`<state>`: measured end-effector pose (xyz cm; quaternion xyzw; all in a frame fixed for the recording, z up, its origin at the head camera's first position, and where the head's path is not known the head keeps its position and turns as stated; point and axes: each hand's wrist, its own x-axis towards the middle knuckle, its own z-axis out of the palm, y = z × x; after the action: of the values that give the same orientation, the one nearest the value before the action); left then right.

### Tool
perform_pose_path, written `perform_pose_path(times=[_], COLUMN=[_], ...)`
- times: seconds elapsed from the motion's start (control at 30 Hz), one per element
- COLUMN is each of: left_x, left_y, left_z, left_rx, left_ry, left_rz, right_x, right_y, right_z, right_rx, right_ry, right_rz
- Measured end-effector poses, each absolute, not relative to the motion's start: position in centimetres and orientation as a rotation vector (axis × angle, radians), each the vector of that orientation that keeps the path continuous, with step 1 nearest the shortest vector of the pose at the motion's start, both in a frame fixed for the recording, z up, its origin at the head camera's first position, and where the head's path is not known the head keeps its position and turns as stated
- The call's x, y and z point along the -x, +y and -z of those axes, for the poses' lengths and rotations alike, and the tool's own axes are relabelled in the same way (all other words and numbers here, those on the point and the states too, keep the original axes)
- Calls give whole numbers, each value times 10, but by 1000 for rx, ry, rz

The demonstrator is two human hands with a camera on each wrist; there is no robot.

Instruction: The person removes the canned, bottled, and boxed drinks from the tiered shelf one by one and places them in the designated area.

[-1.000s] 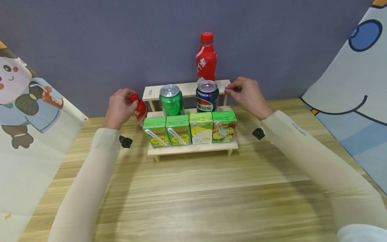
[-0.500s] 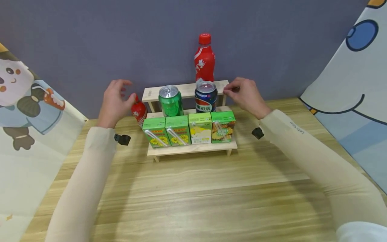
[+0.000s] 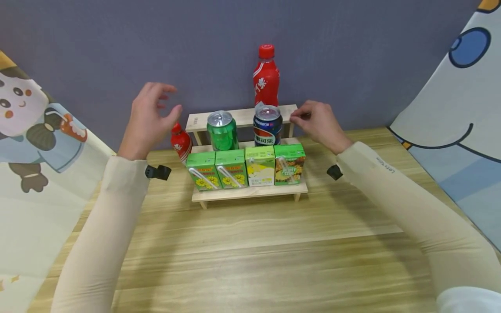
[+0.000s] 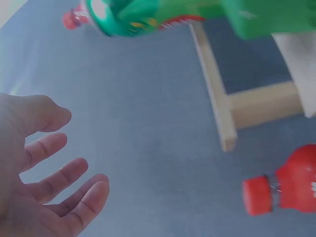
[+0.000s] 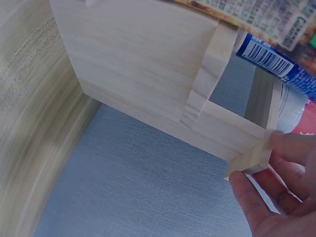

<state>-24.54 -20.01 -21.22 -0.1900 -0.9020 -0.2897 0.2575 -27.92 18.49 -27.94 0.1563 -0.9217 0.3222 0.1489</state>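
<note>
My left hand (image 3: 146, 115) is raised with fingers spread, apart from a red bottle (image 3: 181, 141) standing beside the left end of a tiered wooden rack (image 3: 244, 116). In the left wrist view its fingers hold nothing, and the bottle's red cap shows at lower right. The thumb and fingers of my right hand (image 3: 318, 124) pinch the right end of the top shelf, as the right wrist view shows at the shelf end (image 5: 249, 160). Another red bottle (image 3: 266, 82) stands upright on that shelf. A green can (image 3: 223, 132) and a dark blue can (image 3: 268, 127) occupy the middle tier.
Several juice boxes (image 3: 259, 167) line the lowest tier, three mostly green and one yellow-green. A grey-blue partition (image 3: 219, 39) rises behind the rack. Cartoon-printed panels flank the wooden table (image 3: 242, 252), one panel (image 3: 465, 91) on the right and another (image 3: 35, 208) on the left.
My left hand has let go of the left red bottle's cap and lifted up and away from it, fingers spreading. The right hand keeps its place at the shelf end.
</note>
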Motion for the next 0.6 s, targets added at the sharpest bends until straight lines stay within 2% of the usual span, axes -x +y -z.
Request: perform_pose_path(times=[0.6], left_x=[232], left_y=[-146], left_z=[173], left_rx=[715], left_ry=[-2328], left_rz=[793], right_x=[279], right_y=[185], right_z=[280], right_rx=[-458], right_ry=[-2631], right_rz=[-966])
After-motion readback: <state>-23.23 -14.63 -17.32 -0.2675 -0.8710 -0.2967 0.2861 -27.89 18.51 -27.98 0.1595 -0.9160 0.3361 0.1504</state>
